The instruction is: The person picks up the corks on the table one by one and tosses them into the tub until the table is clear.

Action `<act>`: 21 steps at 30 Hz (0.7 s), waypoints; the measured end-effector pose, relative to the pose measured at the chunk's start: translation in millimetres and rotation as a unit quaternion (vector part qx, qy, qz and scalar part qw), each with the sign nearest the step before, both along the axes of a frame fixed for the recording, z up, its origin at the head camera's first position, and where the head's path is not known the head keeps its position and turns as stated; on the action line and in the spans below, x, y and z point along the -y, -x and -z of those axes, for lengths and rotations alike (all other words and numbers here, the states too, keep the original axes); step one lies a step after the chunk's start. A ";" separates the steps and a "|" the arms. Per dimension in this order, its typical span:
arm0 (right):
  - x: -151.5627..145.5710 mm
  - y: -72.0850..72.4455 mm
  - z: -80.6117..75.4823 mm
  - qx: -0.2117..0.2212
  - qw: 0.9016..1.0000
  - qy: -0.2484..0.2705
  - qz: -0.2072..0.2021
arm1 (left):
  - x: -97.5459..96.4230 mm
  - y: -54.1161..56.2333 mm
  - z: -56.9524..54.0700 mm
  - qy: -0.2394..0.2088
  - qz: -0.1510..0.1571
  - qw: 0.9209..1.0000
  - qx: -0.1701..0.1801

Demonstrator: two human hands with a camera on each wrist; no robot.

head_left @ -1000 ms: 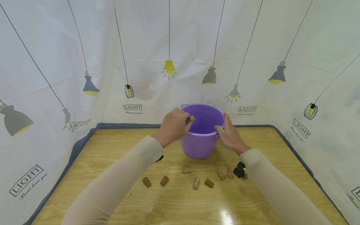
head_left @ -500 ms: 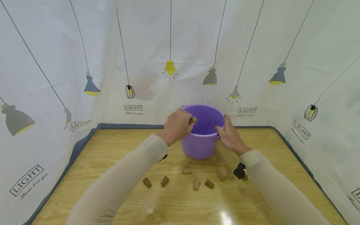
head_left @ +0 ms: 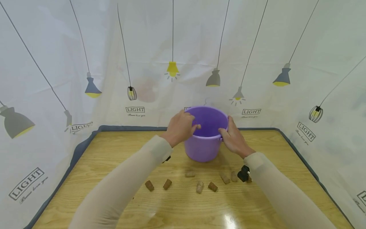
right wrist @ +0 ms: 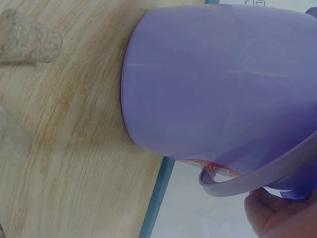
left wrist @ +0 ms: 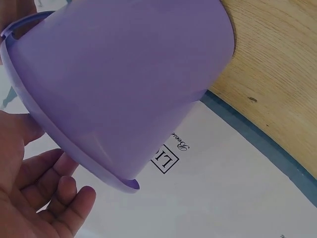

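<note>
A purple bucket (head_left: 203,149) stands on the wooden table with its mouth up. My left hand (head_left: 179,127) hovers at the left side of its mouth, thumb reaching over the opening. In the left wrist view, that hand's fingers (left wrist: 59,196) are loosely bent beside the rim, and no cork shows between them. My right hand (head_left: 235,138) grips the bucket's right rim. The right wrist view shows its fingers (right wrist: 270,213) near the bucket's handle (right wrist: 262,178). Several corks (head_left: 200,187) lie in front of the bucket. The bucket's bottom inside is hidden.
Two brown corks (head_left: 149,185) (head_left: 167,184) lie at the left, and a pale cork (head_left: 190,173) lies near the bucket's base. Another cork (head_left: 248,179) is partly covered by the black device (head_left: 244,173) on my right wrist. A lamp-printed cloth (head_left: 154,105) rises behind the table.
My left hand shifted slightly right over the bucket's mouth. The cork it pinched earlier no longer shows, and thumb and fingers have parted. The right hand and bucket stay put.
</note>
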State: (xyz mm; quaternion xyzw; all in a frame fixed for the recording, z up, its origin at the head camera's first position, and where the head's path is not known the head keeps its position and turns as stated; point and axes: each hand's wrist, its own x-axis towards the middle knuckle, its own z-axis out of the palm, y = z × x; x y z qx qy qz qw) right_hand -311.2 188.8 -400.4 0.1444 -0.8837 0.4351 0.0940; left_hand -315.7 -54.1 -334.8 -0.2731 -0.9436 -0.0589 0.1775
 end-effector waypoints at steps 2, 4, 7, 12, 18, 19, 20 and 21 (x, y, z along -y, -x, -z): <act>0.4 0.0 -0.3 0.003 1.000 0.000 0.000 | 0.5 0.3 -0.7 0.016 -0.010 1.000 0.001; 0.6 0.0 -0.4 0.006 1.000 -0.001 0.001 | 1.3 0.3 -1.0 0.022 -0.016 1.000 0.000; 0.4 0.7 -0.3 0.007 1.000 -0.002 0.003 | 2.5 0.2 -0.8 0.017 -0.014 1.000 -0.007; -0.1 1.1 -0.6 0.001 1.000 -0.007 0.008 | 4.7 -0.4 -0.7 0.002 -0.007 1.000 -0.024; 0.1 0.1 -0.9 0.004 1.000 -0.010 0.011 | 8.0 -2.2 -1.8 -0.015 -0.001 0.999 -0.037; 0.1 0.0 -0.9 0.005 1.000 -0.010 0.011 | 8.6 -2.6 -1.9 -0.017 0.000 0.999 -0.039; 0.1 0.1 -0.8 0.006 1.000 -0.009 0.011 | 9.1 -3.2 -2.4 -0.020 0.001 0.999 -0.040; 0.2 0.0 -0.8 0.006 1.000 -0.008 0.012 | 9.6 -3.8 -2.9 -0.022 0.003 0.999 -0.042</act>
